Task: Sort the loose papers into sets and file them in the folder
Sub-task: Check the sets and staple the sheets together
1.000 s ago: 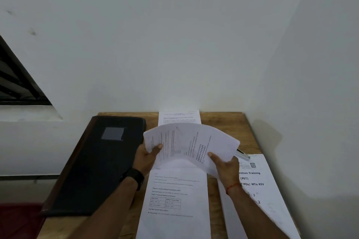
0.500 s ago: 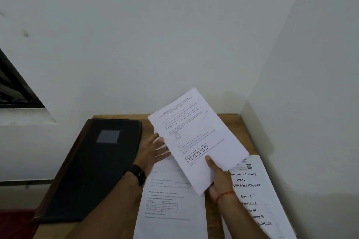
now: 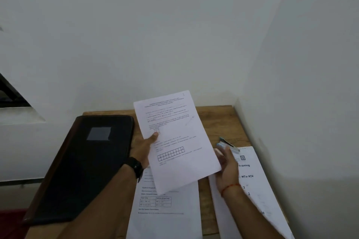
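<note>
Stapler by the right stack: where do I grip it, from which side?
Pinch the stapler mid-body across its long sides, from above and the near side: it lies flat, slanted, on the right stack's far edge, its near end by the right hand.

Folder [image 3: 83, 169]: black, closed, flat at our desk's [image 3: 213, 122] left.
Raised sheet [image 3: 174, 141]: printed, tilted, in our left hand [image 3: 142, 151].
Centre sheet [image 3: 165, 211]: flat beneath it.
Right sheet [image 3: 250, 180]: flat, bold headings.

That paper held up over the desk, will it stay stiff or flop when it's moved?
Probably floppy: the paper is thin, and the left hand pinches only its left edge, so the far corner may sag. It looks light, likely easy to lift one-handed.
</note>
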